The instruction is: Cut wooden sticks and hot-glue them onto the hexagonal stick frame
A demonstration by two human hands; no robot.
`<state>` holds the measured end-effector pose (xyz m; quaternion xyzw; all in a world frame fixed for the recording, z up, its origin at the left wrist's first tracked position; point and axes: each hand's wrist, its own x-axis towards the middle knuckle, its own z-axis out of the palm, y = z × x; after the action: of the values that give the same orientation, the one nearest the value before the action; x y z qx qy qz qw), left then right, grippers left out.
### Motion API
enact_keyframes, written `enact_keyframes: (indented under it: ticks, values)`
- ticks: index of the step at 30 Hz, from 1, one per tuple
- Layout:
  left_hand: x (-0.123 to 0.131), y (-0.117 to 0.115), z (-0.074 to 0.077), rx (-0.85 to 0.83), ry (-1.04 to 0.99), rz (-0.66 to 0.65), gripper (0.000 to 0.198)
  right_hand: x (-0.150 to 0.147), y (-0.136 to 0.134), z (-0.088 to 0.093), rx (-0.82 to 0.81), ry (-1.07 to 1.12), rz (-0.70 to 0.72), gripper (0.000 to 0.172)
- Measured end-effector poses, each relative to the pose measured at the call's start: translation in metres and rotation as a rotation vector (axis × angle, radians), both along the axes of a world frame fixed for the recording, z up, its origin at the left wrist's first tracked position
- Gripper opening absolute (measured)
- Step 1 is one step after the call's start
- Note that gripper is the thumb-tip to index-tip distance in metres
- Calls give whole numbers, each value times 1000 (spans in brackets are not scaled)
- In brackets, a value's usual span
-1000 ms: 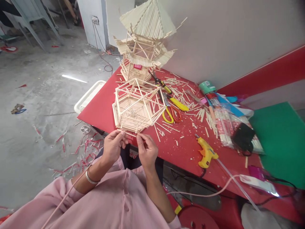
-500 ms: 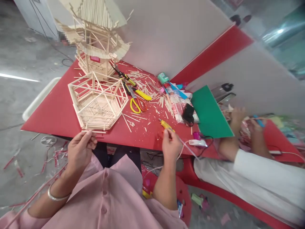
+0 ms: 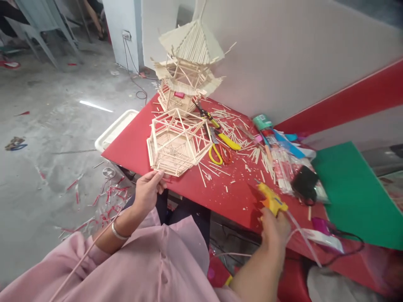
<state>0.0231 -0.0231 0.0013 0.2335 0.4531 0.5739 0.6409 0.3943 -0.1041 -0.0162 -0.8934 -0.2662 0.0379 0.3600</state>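
In the head view, my left hand (image 3: 150,188) is at the table's near edge, thumb and fingers pinched on a thin wooden stick (image 3: 168,172) along the near side of a hexagonal stick frame (image 3: 173,149). The frame has a floor of sticks laid in rings and open struts above. On the right, my right hand (image 3: 275,228), blurred, is closed around the handle of a yellow glue gun (image 3: 271,199). The gun's nozzle points up and left over the table. A clear glue stick (image 3: 304,239) trails from its back.
Behind the frame stands a tiered stick pagoda (image 3: 192,46). Scissors (image 3: 216,153), yellow-handled pliers (image 3: 228,140) and loose sticks (image 3: 225,119) lie on the red table (image 3: 126,144). Stick packs (image 3: 283,170), a black object (image 3: 304,182) and a green board (image 3: 355,193) are at right.
The view has swung right, so the neighbouring person's hands are out of sight. My right hand now grasps the glue gun lower down and has tilted it up. My left hand stays at the frame's near side.
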Motion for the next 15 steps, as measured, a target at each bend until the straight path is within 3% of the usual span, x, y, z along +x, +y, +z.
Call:
enact_keyframes:
  ticks: [3, 5, 11, 15]
  values:
    - [0, 2, -3, -2, -12, -21, 27, -34, 1, 10, 530, 209, -140, 32]
    - [-1, 3, -4, -2, -9, -34, 28, -61, 0, 18, 688, 278, -34, 37]
    - [-2, 4, -3, -7, 5, -40, 30, -134, -8, 29, 614, 312, 264, 26]
    - [-1, 4, -3, -16, -14, -46, 31, -180, -7, 41, 475, 185, 421, 45]
